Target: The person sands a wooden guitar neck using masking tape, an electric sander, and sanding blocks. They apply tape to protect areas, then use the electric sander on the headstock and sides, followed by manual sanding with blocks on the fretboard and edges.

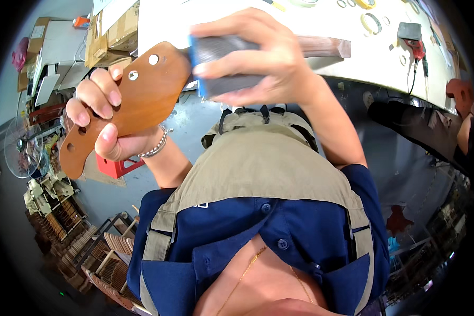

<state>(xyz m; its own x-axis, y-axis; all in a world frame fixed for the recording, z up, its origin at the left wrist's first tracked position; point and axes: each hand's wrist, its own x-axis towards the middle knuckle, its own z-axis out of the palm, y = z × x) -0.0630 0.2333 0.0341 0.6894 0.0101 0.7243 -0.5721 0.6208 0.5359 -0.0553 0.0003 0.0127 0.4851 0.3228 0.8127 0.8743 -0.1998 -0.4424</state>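
Note:
A brown wooden guitar neck is held up slantwise before me, its broad headstock toward the left and its heel end reaching right over the table edge. Round holes run along the headstock, and two bright round spots show on it. My left hand grips the headstock's lower edge, fingers over the face and thumb below. My right hand clasps a dark grey block with a blue edge, probably a sanding block, against the neck just past the headstock. Motion blurs the block, and the hand and block hide the neck's middle.
A white table stretches ahead, with cardboard boxes at its left. Rolls of tape and a corded red power tool lie on the right. A red stool, a fan and racks of wooden parts stand left. Another person is at right.

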